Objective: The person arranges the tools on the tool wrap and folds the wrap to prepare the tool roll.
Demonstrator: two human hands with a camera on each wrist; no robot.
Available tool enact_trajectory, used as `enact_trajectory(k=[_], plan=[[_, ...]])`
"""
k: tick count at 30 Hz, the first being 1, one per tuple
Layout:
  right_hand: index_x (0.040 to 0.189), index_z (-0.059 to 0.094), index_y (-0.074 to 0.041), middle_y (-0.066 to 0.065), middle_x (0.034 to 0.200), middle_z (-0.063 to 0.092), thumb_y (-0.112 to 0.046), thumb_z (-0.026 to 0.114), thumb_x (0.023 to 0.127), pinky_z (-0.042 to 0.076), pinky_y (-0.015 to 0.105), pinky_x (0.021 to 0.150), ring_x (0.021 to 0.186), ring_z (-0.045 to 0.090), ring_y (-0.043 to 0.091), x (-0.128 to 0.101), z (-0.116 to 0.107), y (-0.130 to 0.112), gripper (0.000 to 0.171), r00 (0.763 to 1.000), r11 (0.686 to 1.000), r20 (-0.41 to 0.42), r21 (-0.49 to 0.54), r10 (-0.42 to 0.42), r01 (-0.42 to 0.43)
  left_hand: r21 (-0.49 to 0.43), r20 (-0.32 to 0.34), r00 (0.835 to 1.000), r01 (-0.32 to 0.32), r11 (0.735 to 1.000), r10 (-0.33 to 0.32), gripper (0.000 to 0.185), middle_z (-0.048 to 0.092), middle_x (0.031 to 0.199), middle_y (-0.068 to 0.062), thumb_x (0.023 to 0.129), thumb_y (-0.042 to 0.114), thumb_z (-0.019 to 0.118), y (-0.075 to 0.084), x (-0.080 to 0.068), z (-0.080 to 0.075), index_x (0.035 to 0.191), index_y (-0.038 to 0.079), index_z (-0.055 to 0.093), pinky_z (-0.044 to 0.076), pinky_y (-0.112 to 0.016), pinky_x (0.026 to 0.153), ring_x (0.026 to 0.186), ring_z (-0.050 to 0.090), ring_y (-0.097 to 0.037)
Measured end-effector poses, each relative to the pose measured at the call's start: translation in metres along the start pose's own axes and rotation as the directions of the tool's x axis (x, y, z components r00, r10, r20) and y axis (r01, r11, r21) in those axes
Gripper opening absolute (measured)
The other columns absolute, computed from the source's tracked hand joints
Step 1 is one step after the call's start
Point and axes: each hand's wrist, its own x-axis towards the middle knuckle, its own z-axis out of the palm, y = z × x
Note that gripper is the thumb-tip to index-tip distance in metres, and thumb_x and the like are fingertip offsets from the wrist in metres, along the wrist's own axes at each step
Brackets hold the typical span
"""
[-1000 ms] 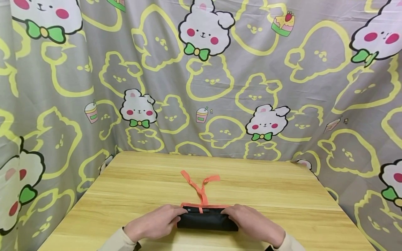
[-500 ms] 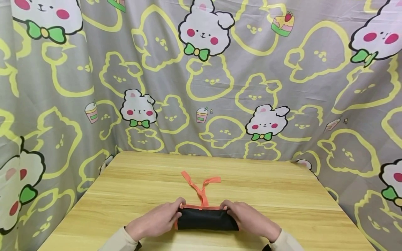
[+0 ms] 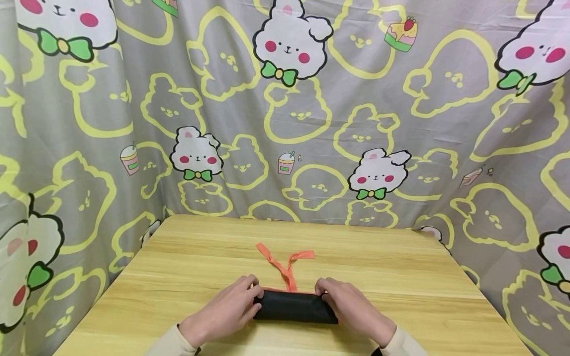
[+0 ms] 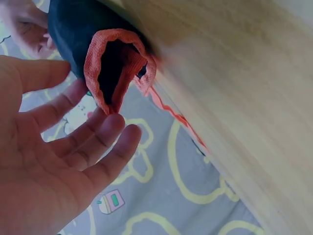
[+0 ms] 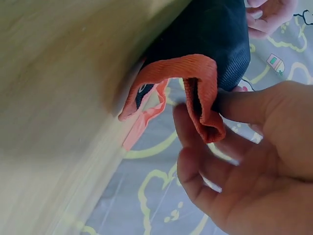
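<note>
A black fabric roll (image 3: 294, 306) with orange trim lies across the near part of the wooden table (image 3: 401, 267). Its two orange ties (image 3: 287, 269) trail away from me. My left hand (image 3: 229, 309) sits at the roll's left end, fingers over the top. In the left wrist view the left hand (image 4: 73, 147) has nearly straight fingers that touch the orange-edged open end of the roll (image 4: 112, 68). My right hand (image 3: 347, 306) is at the right end. In the right wrist view the right hand (image 5: 244, 161) pinches the orange edge (image 5: 200, 93) between thumb and forefinger.
A grey curtain (image 3: 285, 123) printed with rabbits and yellow outlines hangs behind the table and along both sides. The table's far edge (image 3: 294, 220) meets the curtain. Bare wood stretches beyond the ties and to either side of my hands.
The roll has turned away from me and become tighter and thinner. The zipper and orange top edge seen earlier are rolled under. Both hands have shifted slightly forward with it.
</note>
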Motion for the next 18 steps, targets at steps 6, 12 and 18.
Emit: enact_trajectory(k=[6, 12, 18], plan=[[0.093, 0.062, -0.022, -0.013, 0.089, 0.056, -0.003, 0.076, 0.082, 0.045, 0.024, 0.068, 0.077, 0.046, 0.005, 0.0014, 0.0025, -0.0019, 0.026, 0.996, 0.99, -0.09, -0.138, -0.008, -0.004, 0.011, 0.071, 0.997, 0.033, 0.999, -0.034, 0.034, 0.055, 0.108, 0.006, 0.086, 0.042, 0.073, -0.0009, -0.0003, -0.001, 0.11, 0.019, 0.062, 0.049, -0.028, 0.075, 0.092, 0.049, -0.008], [0.101, 0.067, -0.017, -0.007, 0.097, 0.063, 0.001, 0.07, 0.084, 0.053, 0.031, 0.071, 0.084, 0.061, 0.012, 0.0007, 0.0012, -0.0049, 0.025, 0.999, 0.984, 0.003, -0.175, 0.043, -0.042, 0.061, 0.083, 0.996, 0.026, 0.998, -0.031, 0.044, 0.06, 0.113, 0.003, 0.083, 0.035, 0.078, -0.0038, -0.0007, 0.0008, 0.119, 0.015, 0.062, 0.051, -0.032, 0.084, 0.1, 0.054, -0.012], [0.112, 0.068, -0.014, -0.003, 0.105, 0.067, -0.01, 0.061, 0.094, 0.054, 0.036, 0.076, 0.09, 0.064, 0.016, -0.0007, -0.0024, -0.0061, 0.02, 0.99, 0.984, 0.116, -0.163, 0.085, -0.065, 0.069, 0.08, 0.996, 0.03, 0.997, -0.036, 0.043, 0.061, 0.126, -0.004, 0.09, 0.026, 0.07, -0.007, -0.0016, 0.0044, 0.128, 0.01, 0.06, 0.051, -0.037, 0.089, 0.112, 0.057, -0.019]])
